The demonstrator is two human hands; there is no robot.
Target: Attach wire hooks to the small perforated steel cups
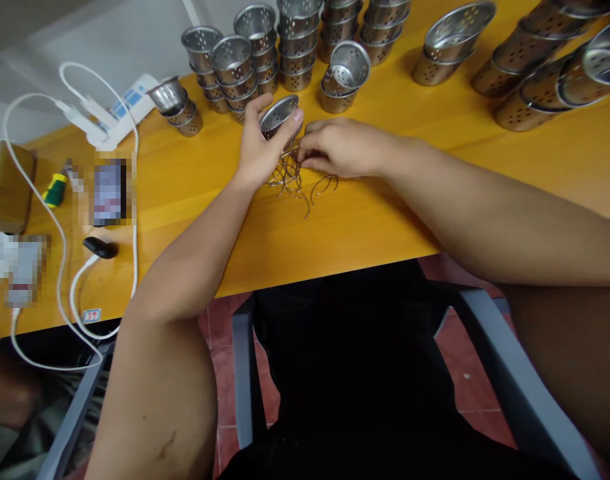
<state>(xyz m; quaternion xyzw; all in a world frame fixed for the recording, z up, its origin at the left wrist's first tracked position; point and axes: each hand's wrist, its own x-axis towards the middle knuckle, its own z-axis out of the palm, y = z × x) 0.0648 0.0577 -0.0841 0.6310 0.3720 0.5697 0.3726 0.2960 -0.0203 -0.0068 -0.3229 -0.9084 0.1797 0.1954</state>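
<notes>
A perforated metal cup is gripped between the thumb and fingers of my left hand, its rim tilted up. Just right of it, my right hand has its fingers curled together beside the cup's lower side; what they pinch, if anything, is too small to make out. Below both hands, a tangle of thin curved metal wires lies on the yellow table. One or two loose wire rings rest under my right hand.
Stacks of perforated cups line the back, with tilted stacks at the right. At left are a power strip, white cables, a phone, a green-yellow tool and a box. Another person's arm shows lower left.
</notes>
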